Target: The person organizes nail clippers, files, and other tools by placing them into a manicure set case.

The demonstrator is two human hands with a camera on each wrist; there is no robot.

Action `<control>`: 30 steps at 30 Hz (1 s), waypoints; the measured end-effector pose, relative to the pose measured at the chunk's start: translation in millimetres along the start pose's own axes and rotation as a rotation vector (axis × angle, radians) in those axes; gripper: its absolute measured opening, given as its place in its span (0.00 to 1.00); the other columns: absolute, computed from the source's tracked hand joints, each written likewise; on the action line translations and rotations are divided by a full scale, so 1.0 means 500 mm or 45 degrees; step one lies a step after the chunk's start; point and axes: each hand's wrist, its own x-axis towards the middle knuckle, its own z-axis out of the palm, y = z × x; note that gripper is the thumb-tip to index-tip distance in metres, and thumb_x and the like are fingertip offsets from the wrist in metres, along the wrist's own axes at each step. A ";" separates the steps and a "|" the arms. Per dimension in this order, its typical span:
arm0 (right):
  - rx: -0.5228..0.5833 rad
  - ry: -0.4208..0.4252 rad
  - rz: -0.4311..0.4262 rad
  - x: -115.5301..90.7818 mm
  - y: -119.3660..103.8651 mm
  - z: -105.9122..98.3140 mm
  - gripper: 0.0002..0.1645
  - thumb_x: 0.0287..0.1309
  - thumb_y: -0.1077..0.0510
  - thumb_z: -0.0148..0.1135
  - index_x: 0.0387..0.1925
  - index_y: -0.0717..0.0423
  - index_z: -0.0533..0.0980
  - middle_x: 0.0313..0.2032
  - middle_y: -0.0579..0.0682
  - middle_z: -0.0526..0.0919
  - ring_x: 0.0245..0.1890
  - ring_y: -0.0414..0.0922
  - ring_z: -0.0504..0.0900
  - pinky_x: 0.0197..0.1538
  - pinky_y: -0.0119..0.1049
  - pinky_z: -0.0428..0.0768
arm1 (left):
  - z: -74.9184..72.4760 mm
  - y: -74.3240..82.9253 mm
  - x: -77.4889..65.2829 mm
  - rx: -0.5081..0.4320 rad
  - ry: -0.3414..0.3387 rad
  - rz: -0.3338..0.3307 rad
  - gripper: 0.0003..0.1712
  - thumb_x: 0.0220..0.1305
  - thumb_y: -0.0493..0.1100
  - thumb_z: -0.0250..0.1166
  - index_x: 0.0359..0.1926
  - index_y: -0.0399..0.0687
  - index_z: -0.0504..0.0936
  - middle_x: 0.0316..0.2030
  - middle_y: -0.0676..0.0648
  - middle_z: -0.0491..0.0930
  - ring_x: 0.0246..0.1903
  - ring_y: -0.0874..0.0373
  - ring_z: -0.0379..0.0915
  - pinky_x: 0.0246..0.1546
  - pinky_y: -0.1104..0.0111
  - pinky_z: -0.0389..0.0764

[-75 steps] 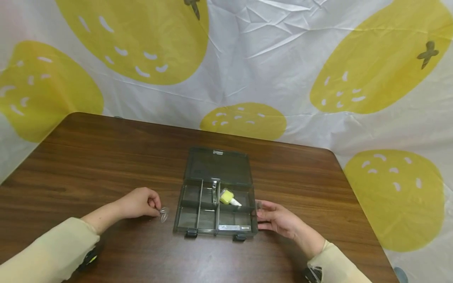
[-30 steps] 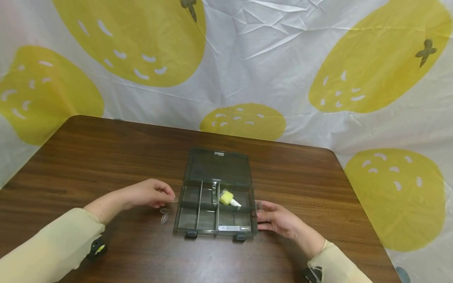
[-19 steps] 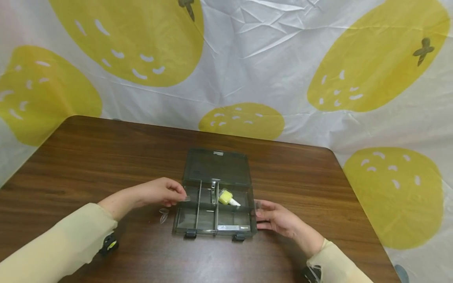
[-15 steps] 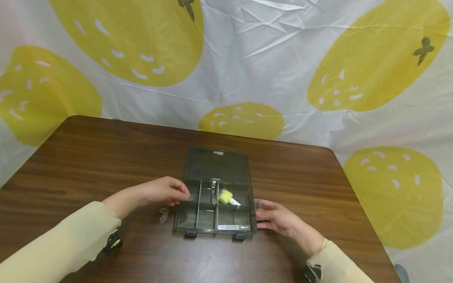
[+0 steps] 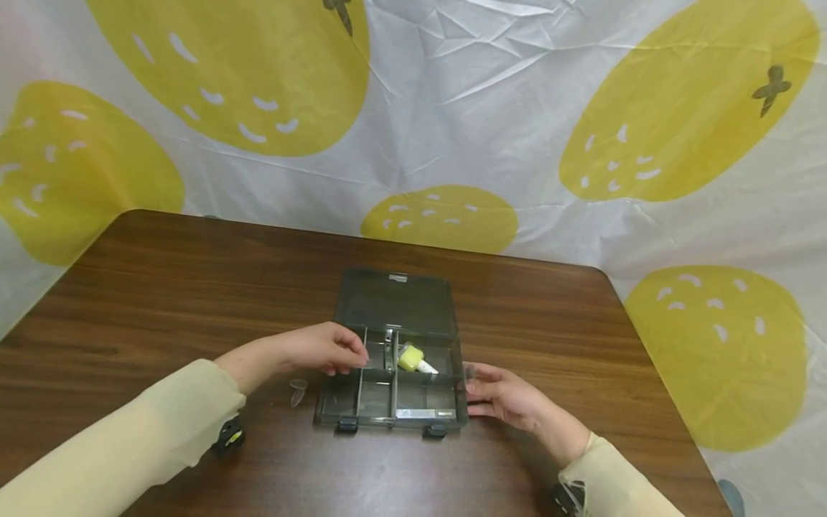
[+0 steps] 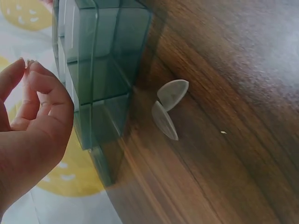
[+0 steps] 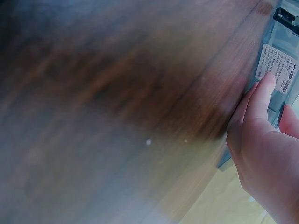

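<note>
My left hand (image 5: 329,350) is over the back-left compartment of the grey see-through divided box (image 5: 373,398), whose lid (image 5: 395,301) lies folded back. Thumb and forefinger pinch a clear false nail (image 6: 28,63), only a sliver of which shows in the left wrist view. Two more clear false nails (image 6: 173,94) lie touching on the table left of the box. My right hand (image 5: 513,403) rests its fingers against the box's right wall. Inside the box, a yellow nail polish bottle (image 5: 410,357) with a white cap lies in the back-right compartment. A thin metal tool (image 5: 389,350) is in the back-middle one.
The brown wooden table (image 5: 213,287) runs back to a white cloth (image 5: 452,143) with yellow fruit prints. Two dark latches (image 5: 347,426) stick out at the box's front edge. A printed label (image 7: 277,68) shows near the right fingers.
My left hand has picked up a clear false nail from beside the box and moved right, over the box's left side. The right hand and the box have stayed in place.
</note>
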 end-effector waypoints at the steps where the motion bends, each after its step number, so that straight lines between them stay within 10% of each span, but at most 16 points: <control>1: 0.000 -0.003 -0.001 0.000 0.000 0.000 0.39 0.65 0.63 0.50 0.69 0.72 0.44 0.43 0.46 0.78 0.45 0.41 0.80 0.50 0.37 0.79 | 0.001 0.002 0.001 0.007 0.001 0.001 0.15 0.62 0.39 0.59 0.43 0.29 0.77 0.25 0.54 0.72 0.26 0.64 0.67 0.27 0.75 0.69; 16: 0.012 -0.012 0.006 -0.001 -0.001 -0.001 0.40 0.65 0.63 0.50 0.69 0.73 0.42 0.45 0.47 0.79 0.46 0.40 0.80 0.51 0.37 0.79 | 0.016 0.016 0.012 0.182 -0.009 0.048 0.13 0.60 0.39 0.61 0.40 0.33 0.80 0.24 0.53 0.75 0.25 0.64 0.67 0.26 0.74 0.67; 30: 0.008 0.002 0.008 -0.001 -0.002 0.001 0.40 0.65 0.63 0.51 0.69 0.72 0.43 0.45 0.47 0.80 0.45 0.40 0.80 0.50 0.37 0.79 | -0.019 -0.009 -0.022 0.083 0.092 0.084 0.15 0.61 0.41 0.60 0.42 0.30 0.78 0.26 0.52 0.75 0.28 0.62 0.69 0.29 0.71 0.70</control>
